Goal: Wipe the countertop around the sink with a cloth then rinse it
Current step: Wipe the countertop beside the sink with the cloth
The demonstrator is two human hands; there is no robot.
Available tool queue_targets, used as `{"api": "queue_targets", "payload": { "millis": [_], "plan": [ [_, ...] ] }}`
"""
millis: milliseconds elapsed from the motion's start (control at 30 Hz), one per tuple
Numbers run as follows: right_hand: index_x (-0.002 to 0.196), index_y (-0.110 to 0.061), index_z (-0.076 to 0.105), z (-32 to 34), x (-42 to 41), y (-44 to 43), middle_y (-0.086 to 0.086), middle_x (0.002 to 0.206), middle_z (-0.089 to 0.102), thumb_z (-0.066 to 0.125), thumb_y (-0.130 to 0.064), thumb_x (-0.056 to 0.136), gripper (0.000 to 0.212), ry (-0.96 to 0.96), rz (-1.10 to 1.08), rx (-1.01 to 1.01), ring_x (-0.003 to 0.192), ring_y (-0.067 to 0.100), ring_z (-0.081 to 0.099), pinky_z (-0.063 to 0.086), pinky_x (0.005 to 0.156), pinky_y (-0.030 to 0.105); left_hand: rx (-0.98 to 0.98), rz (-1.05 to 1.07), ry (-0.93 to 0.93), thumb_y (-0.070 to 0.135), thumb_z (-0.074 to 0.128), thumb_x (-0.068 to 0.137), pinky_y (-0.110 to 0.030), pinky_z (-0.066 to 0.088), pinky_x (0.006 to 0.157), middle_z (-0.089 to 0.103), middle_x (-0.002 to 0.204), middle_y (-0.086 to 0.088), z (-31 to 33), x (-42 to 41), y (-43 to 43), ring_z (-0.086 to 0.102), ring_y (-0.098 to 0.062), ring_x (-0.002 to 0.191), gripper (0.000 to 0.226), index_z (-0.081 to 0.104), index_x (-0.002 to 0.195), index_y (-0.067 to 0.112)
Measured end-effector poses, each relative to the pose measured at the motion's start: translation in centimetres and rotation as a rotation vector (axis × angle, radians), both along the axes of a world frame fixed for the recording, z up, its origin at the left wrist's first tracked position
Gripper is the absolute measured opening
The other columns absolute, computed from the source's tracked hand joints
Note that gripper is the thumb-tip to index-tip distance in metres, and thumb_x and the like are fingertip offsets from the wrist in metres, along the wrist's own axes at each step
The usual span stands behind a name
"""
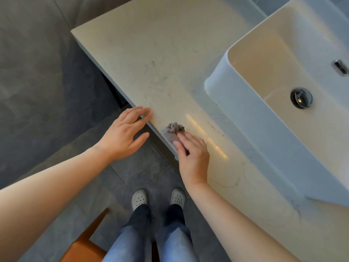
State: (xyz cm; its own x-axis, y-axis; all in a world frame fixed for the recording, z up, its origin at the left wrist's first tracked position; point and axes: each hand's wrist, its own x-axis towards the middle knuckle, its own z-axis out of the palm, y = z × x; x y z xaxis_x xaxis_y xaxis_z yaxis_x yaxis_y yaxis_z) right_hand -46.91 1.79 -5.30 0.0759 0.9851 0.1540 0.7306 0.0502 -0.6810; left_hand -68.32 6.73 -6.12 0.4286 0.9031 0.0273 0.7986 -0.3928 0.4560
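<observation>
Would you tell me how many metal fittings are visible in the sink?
2: a round drain in the sink floor, and an overflow slot on its wall near the right edge. Others may lie out of frame.

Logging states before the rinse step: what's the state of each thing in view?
cloth: bunched, on the countertop's front edge.
right hand: fingers grip the cloth.
left hand: fingers straight, tips on the countertop edge.
countertop: glossy streak beside the cloth.
sink: no standing water visible.
drain stopper: up or down, cannot tell.
</observation>
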Motion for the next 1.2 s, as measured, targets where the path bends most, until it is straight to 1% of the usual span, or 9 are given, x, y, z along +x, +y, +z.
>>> {"api": "queue_targets", "payload": {
  "millis": [133, 300, 433, 567, 700, 867, 1033, 1100, 1200],
  "plan": [
    [0.109, -0.018, 0.071, 1.8, 0.3, -1.7, -0.009, 0.108, 0.069, 0.074, -0.014, 0.079, 0.031, 0.141, 0.045, -0.107, 0.102, 0.004, 0.058, 0.043, 0.094, 0.017, -0.02, -0.052, 0.044, 0.047, 0.032, 0.094, -0.041, 0.022, 0.116, 0.034, 0.151, -0.004, 0.2, -0.7, 0.2, 0.024, -0.022, 0.142, 0.061, 0.036, 0.146, 0.014],
    [0.112, -0.016, 0.068, 3.5, 3.5, 1.7, -0.006, 0.11, 0.066, 0.073, -0.013, 0.079, 0.034, 0.24, -0.256, -0.028, 0.103, 0.009, 0.062, 0.046, 0.095, 0.024, -0.045, -0.017, 0.067, 0.05, 0.035, 0.092, -0.044, 0.024, 0.116, 0.033, 0.152, -0.005, 0.1, -0.1, 0.0, 0.022, -0.022, 0.143, 0.065, 0.036, 0.146, 0.013],
    [0.114, -0.009, 0.068, 2.6, 6.4, 7.3, 0.003, 0.114, 0.068, 0.069, -0.015, 0.083, 0.032, 0.089, -0.294, -0.025, 0.107, 0.019, 0.062, 0.046, 0.097, 0.031, -0.053, 0.012, 0.091, 0.051, 0.035, 0.091, -0.046, 0.026, 0.115, 0.033, 0.151, -0.004, 0.3, 0.2, -0.3, 0.021, -0.022, 0.143, 0.066, 0.036, 0.145, 0.013],
    [0.113, -0.006, 0.067, 0.7, 7.2, 8.7, 0.008, 0.114, 0.069, 0.067, -0.014, 0.085, 0.03, -0.061, -0.242, -0.003, 0.106, 0.026, 0.061, 0.039, 0.096, 0.023, -0.064, 0.074, 0.094, 0.05, 0.034, 0.091, -0.043, 0.02, 0.117, 0.032, 0.152, -0.003, 0.5, 1.2, -0.7, 0.02, -0.021, 0.144, 0.066, 0.036, 0.145, 0.012],
    [0.113, -0.003, 0.067, 0.1, 6.5, 8.4, 0.012, 0.114, 0.068, 0.066, -0.012, 0.086, 0.029, -0.042, -0.265, 0.057, 0.108, 0.03, 0.06, 0.038, 0.096, 0.025, -0.066, 0.107, 0.107, 0.05, 0.035, 0.091, -0.044, 0.021, 0.117, 0.035, 0.151, -0.003, 0.6, 1.7, -0.8, 0.023, -0.021, 0.143, 0.065, 0.038, 0.144, 0.011],
    [0.112, -0.004, 0.068, -0.1, 5.7, 9.7, 0.011, 0.111, 0.069, 0.065, -0.013, 0.086, 0.028, -0.017, -0.293, 0.06, 0.106, 0.03, 0.062, 0.045, 0.094, 0.035, -0.068, 0.11, 0.106, 0.048, 0.037, 0.091, -0.047, 0.024, 0.115, 0.039, 0.148, -0.003, 0.8, 1.8, -0.7, 0.027, -0.022, 0.141, 0.063, 0.041, 0.142, 0.011],
    [0.11, -0.005, 0.069, -0.1, 4.9, 10.4, 0.011, 0.109, 0.07, 0.065, -0.014, 0.085, 0.027, -0.017, -0.302, 0.065, 0.104, 0.03, 0.062, 0.043, 0.092, 0.031, -0.075, 0.119, 0.074, 0.047, 0.038, 0.091, -0.049, 0.028, 0.113, 0.041, 0.145, -0.003, 1.1, 2.0, -0.8, 0.03, -0.023, 0.139, 0.062, 0.043, 0.14, 0.01],
    [0.11, -0.005, 0.069, -0.2, 4.6, 10.8, 0.011, 0.108, 0.071, 0.066, -0.014, 0.085, 0.027, -0.017, -0.297, 0.073, 0.103, 0.03, 0.063, 0.044, 0.091, 0.033, -0.055, 0.092, 0.069, 0.047, 0.039, 0.091, -0.048, 0.029, 0.112, 0.048, 0.138, -0.003, 1.4, 1.6, -0.2, 0.038, -0.023, 0.132, 0.058, 0.05, 0.135, 0.01],
    [0.109, -0.004, 0.069, -0.1, 4.4, 11.1, 0.011, 0.106, 0.071, 0.067, -0.013, 0.084, 0.026, -0.046, -0.285, 0.086, 0.102, 0.03, 0.064, 0.045, 0.091, 0.033, -0.011, 0.026, 0.052, 0.045, 0.041, 0.091, -0.043, 0.028, 0.112, 0.058, 0.12, -0.001, 2.0, 0.6, 1.8, 0.051, -0.022, 0.112, 0.048, 0.063, 0.119, 0.012]
  ]
}}
